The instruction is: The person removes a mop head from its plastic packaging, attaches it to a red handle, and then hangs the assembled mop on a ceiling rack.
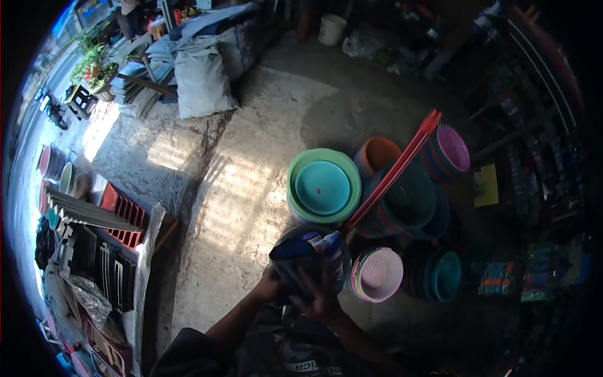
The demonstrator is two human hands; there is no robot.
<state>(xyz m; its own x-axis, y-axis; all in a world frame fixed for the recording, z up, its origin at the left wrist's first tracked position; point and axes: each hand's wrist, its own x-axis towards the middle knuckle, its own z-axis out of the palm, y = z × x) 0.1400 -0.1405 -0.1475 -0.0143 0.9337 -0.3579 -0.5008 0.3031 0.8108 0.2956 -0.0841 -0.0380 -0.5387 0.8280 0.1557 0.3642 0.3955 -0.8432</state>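
A dark, rounded object [292, 267] with a navy upper edge is held close in front of my body; its kind is too dim to make out. My left hand [270, 286] is closed around its left side. My right hand [319, 296] grips it from the right, with fingers bent across its surface. Just beyond it is a blue and white package [323, 240], partly hidden. Long red poles [396, 168] slant up to the right from beside the package. A stack of green basins [293, 182] with a turquoise basin [322, 188] on top stands past my hands.
Pink baskets [380, 274], teal buckets [446, 276], an orange tub [381, 154] and purple tubs [452, 149] stand at right. White sacks [202, 81] sit at the far left. Racks with red slatted plastic [122, 213] line the left. Concrete floor [232, 188] lies between.
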